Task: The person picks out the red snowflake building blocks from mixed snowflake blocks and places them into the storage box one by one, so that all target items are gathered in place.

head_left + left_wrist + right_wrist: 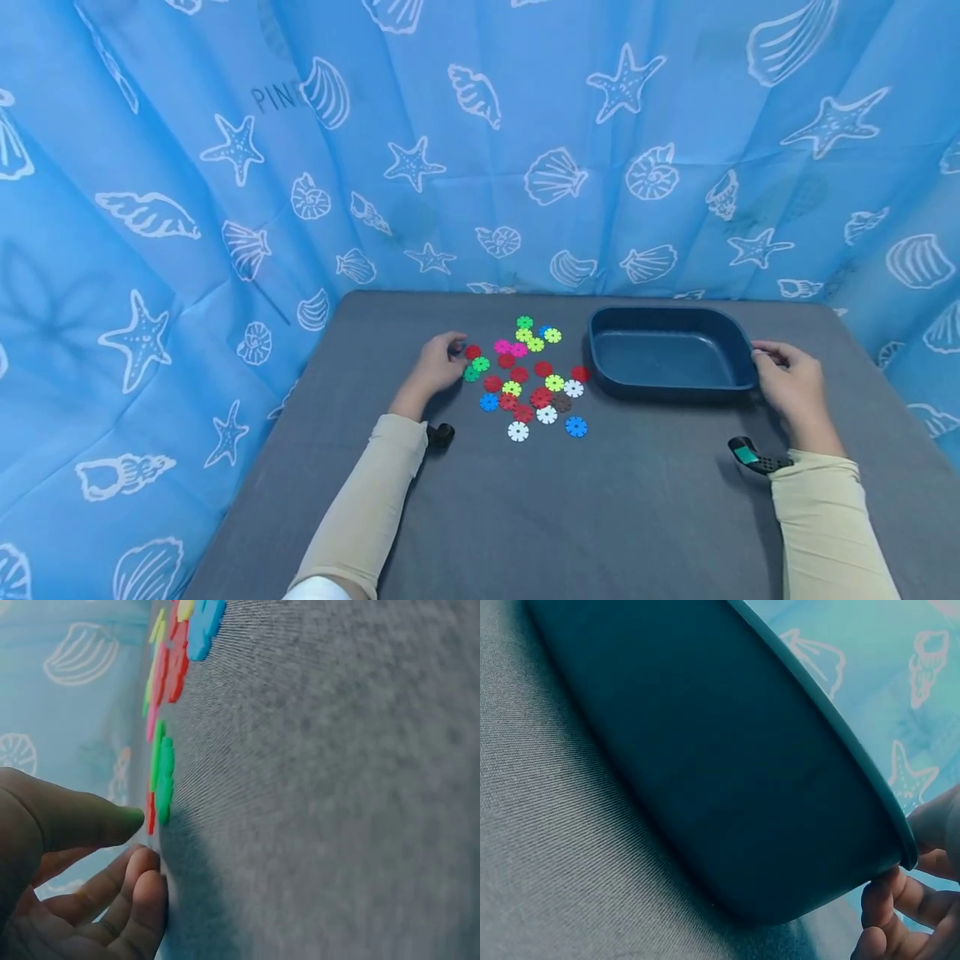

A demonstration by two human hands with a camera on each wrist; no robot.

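Observation:
My left hand [438,365] is at the left edge of a spread of notched plastic discs, its fingers loosely bent with nothing between them. Right beside its fingertips lie a red disc [472,352] and two green discs [481,364]. In the left wrist view the thumb [112,825] points at the red disc [151,814], apart from the other fingers. My right hand [797,385] grips the right end of a dark blue rectangular basin [667,392]. The right wrist view shows the thumb over the rim [840,731] and fingers curled beneath it.
Several more discs in red, yellow, white, blue, pink and brown lie flat left of the basin, such as a white disc [518,431] and a blue disc [576,427]. A grey cloth covers the table [600,517]. Behind hangs a blue shell-print curtain [480,167].

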